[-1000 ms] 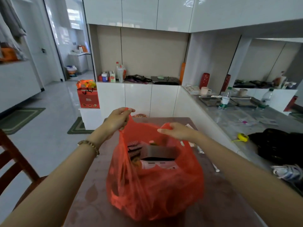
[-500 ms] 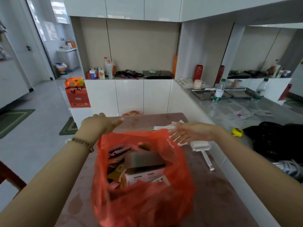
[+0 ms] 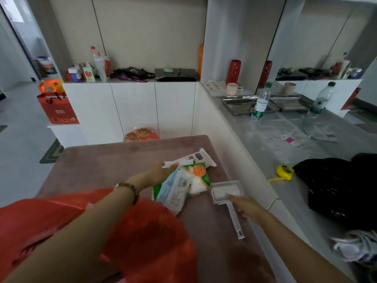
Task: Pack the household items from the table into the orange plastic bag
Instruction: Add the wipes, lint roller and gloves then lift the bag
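Hands have let go of the orange bag (image 3: 142, 237), slumped at six o'clock; left hand (image 3: 159, 173), open, reaches the packets (image 3: 183, 184) at twelve; right hand (image 3: 244, 207), open, over the lint roller (image 3: 228, 193) at two; both items remain unpacked.

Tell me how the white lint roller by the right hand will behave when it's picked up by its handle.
The lint roller looks like rigid plastic, so it should probably lift stiffly without flexing. Its wide head sits at the far end of a thin handle, so it may tip head-down in the right hand. It looks light. It lies flat on the table, so rolling away seems unlikely.
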Demonstrator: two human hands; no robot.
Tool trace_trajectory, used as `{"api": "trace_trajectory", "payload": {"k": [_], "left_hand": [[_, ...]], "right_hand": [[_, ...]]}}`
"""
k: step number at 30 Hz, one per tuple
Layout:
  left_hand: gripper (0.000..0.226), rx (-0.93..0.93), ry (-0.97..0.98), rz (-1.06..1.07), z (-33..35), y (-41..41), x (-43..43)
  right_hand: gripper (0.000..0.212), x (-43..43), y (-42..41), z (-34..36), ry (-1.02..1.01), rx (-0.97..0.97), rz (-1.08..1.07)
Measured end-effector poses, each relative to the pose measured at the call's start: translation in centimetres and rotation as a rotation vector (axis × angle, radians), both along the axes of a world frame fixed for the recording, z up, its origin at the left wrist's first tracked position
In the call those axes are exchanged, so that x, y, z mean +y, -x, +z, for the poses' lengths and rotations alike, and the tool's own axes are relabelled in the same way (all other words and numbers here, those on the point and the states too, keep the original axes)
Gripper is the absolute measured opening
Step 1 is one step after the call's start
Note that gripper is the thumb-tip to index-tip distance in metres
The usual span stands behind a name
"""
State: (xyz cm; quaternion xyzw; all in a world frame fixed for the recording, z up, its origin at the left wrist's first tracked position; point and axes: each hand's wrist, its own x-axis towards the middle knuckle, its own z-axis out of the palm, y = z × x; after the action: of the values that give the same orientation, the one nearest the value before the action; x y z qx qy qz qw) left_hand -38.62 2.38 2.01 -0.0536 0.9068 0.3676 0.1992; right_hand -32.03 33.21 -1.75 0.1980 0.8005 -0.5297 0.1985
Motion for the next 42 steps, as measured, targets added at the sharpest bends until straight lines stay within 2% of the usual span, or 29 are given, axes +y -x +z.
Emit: {"api": "trace_trajectory", "payload": {"k": [2,3,6,7,10,11,14,16,18,20,23,24,28,31,33,36,40,42], "left_hand": [[0.125,-0.025,0.038,-0.005,-3.2,1.8,1.0],[0.122,-0.041,0.047,-0.028,-4.5,2.6,1.3],[0.072,-0.136,0.07,-0.089,-5.9,3.3,2.5],[0.072,-0.171,0.066,-0.091,-7.3,4.0,2.4],[0.101,-0.2,0.055,-0.03,-10.3,5.8,2.0],[0.097,-0.197,0.036,-0.003,-11.0,6.2,1.9],[0.066,-0.156,0.045,0.016,-11.2,6.1,2.4],[0.062,-0.075,0.119,0.021,-11.4,5.8,2.8],[0.062,-0.037,0.188,0.016,-11.6,5.5,3.2],[0.058,-0.081,0.189,0.016,-11.5,5.2,3.8],[0.039,-0.106,0.177,-0.003,-11.2,4.8,4.5],[0.036,-0.11,0.184,0.004,-10.9,4.6,4.6],[0.043,-0.038,0.202,0.038,-9.9,4.4,4.8],[0.048,0.065,0.261,0.047,-7.7,4.1,4.8],[0.05,0.089,0.222,0.092,-5.5,3.6,4.2],[0.056,0.128,0.077,0.148,-2.7,2.9,2.5],[0.032,0.25,-0.169,0.194,3.6,0.1,0.5],[0.034,0.298,-0.268,0.207,7.2,-2.1,-0.8]], "right_hand": [[0.029,0.8,0.6,-3.7,-0.038,-0.016,0.005],[0.034,1.0,1.0,-5.5,-0.084,-0.016,0.041],[0.039,1.2,2.1,-9.8,-0.201,0.022,0.056],[0.041,1.0,2.4,-10.8,-0.223,0.044,0.032],[0.028,0.4,3.2,-12.4,-0.255,0.121,-0.049],[0.022,0.2,3.4,-12.6,-0.234,0.15,-0.074],[0.003,0.0,3.4,-12.5,-0.176,0.202,-0.14],[0.002,0.0,3.4,-12.3,-0.185,0.261,-0.159],[0.014,-0.3,3.4,-11.9,-0.191,0.29,-0.138],[0.02,-0.8,3.4,-11.0,-0.18,0.293,-0.103],[0.039,-1.2,3.5,-10.9,-0.178,0.281,-0.074],[0.04,-1.4,3.5,-10.8,-0.172,0.286,-0.073],[0.008,-2.9,3.1,-7.6,-0.112,0.356,-0.102],[0.002,-3.4,2.8,-5.4,-0.062,0.393,-0.095],[0.008,-3.4,2.4,-3.8,-0.067,0.415,-0.067],[0.006,-4.0,1.1,-0.3,-0.015,0.515,-0.041],[0.01,-5.7,-1.9,5.7,0.076,0.597,-0.02],[0.009,-6.7,-3.7,8.6,0.122,0.634,0.009]]}}
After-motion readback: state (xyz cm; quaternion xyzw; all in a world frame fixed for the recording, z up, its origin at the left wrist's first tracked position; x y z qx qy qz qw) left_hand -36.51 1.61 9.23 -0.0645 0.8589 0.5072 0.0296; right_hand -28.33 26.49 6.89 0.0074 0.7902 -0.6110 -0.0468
